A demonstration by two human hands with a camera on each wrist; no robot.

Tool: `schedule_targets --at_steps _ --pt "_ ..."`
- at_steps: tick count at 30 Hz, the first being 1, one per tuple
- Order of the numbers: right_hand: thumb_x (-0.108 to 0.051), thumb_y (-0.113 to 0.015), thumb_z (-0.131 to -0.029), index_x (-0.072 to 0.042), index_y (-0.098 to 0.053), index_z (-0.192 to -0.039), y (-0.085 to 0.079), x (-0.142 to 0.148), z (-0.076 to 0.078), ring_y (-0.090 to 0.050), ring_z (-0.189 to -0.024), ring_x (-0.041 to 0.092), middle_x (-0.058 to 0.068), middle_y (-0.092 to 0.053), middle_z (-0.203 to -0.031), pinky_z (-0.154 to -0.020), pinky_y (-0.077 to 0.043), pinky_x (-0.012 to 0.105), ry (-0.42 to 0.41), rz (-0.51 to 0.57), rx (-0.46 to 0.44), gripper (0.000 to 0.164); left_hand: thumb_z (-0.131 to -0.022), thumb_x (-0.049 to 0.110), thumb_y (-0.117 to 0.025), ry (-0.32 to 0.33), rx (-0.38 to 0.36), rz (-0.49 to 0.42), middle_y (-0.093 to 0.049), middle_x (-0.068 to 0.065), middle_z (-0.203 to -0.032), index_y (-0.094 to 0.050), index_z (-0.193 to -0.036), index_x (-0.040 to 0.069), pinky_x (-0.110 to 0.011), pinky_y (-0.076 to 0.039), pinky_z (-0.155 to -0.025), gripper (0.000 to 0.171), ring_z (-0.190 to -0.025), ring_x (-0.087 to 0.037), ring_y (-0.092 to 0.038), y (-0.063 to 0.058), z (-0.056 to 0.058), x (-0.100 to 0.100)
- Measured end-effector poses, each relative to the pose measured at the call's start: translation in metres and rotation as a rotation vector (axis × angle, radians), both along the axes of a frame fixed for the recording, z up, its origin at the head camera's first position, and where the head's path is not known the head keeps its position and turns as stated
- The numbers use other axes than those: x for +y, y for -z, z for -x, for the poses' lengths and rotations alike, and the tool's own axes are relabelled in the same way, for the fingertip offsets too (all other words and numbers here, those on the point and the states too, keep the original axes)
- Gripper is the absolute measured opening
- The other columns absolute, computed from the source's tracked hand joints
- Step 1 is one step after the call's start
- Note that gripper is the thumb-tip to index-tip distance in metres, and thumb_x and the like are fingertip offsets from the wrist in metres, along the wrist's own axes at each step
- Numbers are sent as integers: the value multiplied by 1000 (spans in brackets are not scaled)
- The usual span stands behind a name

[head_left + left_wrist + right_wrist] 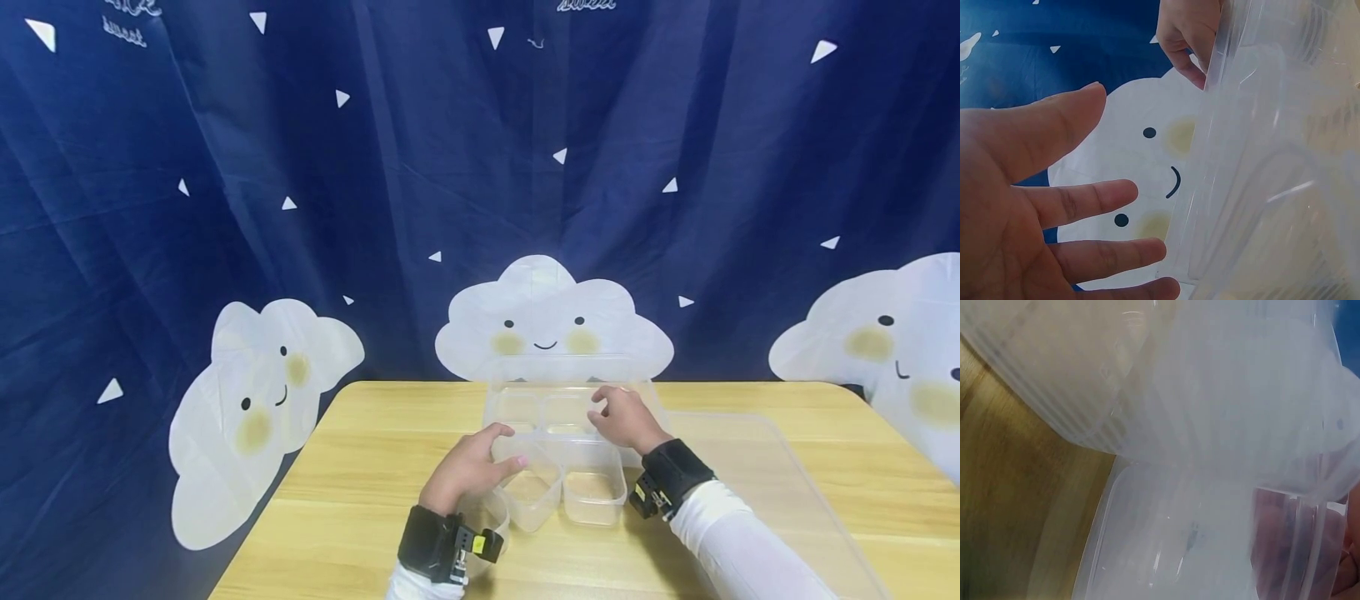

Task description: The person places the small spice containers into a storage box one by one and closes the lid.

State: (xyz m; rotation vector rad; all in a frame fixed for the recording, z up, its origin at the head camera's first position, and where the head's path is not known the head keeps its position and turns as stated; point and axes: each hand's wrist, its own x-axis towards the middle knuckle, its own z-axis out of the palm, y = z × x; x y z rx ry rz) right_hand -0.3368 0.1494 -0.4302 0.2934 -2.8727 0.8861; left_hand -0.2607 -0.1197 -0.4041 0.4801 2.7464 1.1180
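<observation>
My left hand hovers with fingers spread beside a tilted clear plastic container; the left wrist view shows nothing in its palm. My right hand has bent fingers at the right side of a small clear container in the back row, and seems to pinch its wall. Through translucent plastic in the right wrist view, its fingers show partly. Both back containers sit in a large clear box. Another square container stands in front, right of the tilted one.
A further clear container is partly hidden under my left wrist. At the right, a large translucent flat sheet or lid lies on the wooden table. A dark blue curtain with clouds hangs behind the table's far edge.
</observation>
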Motion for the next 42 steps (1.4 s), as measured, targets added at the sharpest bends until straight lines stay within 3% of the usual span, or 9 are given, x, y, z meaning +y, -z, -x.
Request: schedule_targets --at_steps 17,29,42 --pt "-13 -68 -88 6 -62 -111 -3 3 -2 -66 -74 26 14 -68 -83 -65 -55 40 8 19 18 31 -90 39 -67 12 18 -4 -62 -20 -124 -54 -132 8 -58 -43 -94 54 -116 -39 -56 -1 -1 0" --pt "-12 -65 -89 7 -63 -113 -11 9 -15 -67 -76 27 12 -70 -82 -70 -54 44 15 51 90 31 -91 38 -66 22 23 -4 -62 -22 -122 -53 -133 8 -57 -43 -94 53 -115 -40 -56 -1 -1 -1" --pt "-11 -65 -89 9 -61 -117 -12 25 -32 -65 -94 41 26 -67 -106 -81 -51 52 45 93 216 35 -91 40 -65 15 39 26 -60 -20 -128 -53 -133 9 -56 -42 -97 54 -119 -37 -54 -1 -1 0"
